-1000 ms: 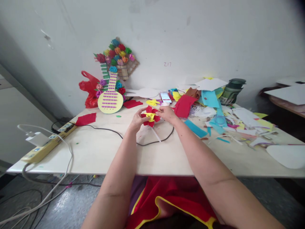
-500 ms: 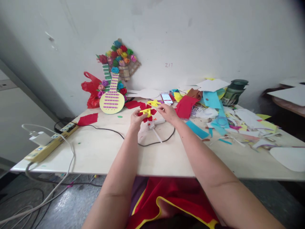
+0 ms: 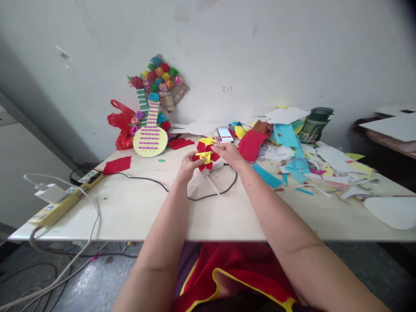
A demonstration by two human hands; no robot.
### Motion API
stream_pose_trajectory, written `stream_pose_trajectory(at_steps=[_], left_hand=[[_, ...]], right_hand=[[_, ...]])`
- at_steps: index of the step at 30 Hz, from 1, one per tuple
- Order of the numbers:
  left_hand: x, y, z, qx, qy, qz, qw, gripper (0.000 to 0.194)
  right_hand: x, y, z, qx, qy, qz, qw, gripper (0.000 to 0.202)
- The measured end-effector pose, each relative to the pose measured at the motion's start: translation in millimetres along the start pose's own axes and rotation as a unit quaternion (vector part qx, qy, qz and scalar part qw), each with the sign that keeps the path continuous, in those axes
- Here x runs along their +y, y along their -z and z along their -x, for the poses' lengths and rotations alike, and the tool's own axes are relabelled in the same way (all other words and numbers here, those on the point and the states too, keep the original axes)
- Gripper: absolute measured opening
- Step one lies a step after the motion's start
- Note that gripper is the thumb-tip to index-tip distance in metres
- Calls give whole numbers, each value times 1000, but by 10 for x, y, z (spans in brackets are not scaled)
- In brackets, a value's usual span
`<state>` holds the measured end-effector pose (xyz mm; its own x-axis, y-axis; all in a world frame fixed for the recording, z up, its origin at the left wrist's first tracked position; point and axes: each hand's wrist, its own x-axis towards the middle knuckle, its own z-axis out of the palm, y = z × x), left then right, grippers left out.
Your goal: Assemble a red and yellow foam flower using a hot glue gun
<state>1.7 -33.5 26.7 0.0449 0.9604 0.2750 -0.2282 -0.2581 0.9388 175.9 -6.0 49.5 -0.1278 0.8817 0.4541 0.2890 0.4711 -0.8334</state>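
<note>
My left hand (image 3: 189, 167) is closed on a paper flower (image 3: 208, 164) with red petals and a yellow middle, held just above the table. At the flower's right side, the fingers of my right hand (image 3: 228, 155) are pinched together, touching or very near a petal; anything small between them is too hidden to make out. Below the flower lies what looks like a white glue gun with a pale stick (image 3: 212, 185) and a black cord (image 3: 211, 197), partly covered. Yellow paper pieces (image 3: 208, 141) lie just behind the flower.
A yellow power strip (image 3: 53, 210) with a white charger (image 3: 50, 193) lies at the left. A paper banjo-like craft (image 3: 150, 142) leans at the back beside a red plastic bag (image 3: 121, 123). Right of my hands are a phone (image 3: 225, 134), paper scraps (image 3: 253, 145) and a dark green bottle (image 3: 315, 125).
My right hand has come closer to the flower, its fingers now at the petals. The flower has turned slightly and shifted right with my left hand. The whole view has moved a little.
</note>
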Motion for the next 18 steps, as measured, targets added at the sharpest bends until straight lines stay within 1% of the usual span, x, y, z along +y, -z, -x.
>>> stream_pose_trajectory(at_steps=[2, 5, 7, 10, 12, 18], left_hand=[[0, -16, 10, -17, 5, -7, 1000, 40], [17, -28, 25, -46, 17, -11, 999, 39], [35, -25, 30, -55, 31, -1, 998, 37], [60, -9, 30, -47, 50, 16, 998, 34], [73, 0, 35, -38, 50, 17, 998, 35], [78, 3, 55, -52, 53, -23, 997, 32]], right_hand=[[-23, -12, 15, 0, -19, -23, 1000, 42], [-51, -18, 23, 3, -42, -47, 998, 35], [-56, -17, 18, 1, -48, -59, 997, 31], [-40, -14, 7, -15, -49, -61, 997, 28], [-21, -16, 7, -32, -51, -51, 997, 29], [-9, -58, 43, -73, -48, -26, 996, 27]])
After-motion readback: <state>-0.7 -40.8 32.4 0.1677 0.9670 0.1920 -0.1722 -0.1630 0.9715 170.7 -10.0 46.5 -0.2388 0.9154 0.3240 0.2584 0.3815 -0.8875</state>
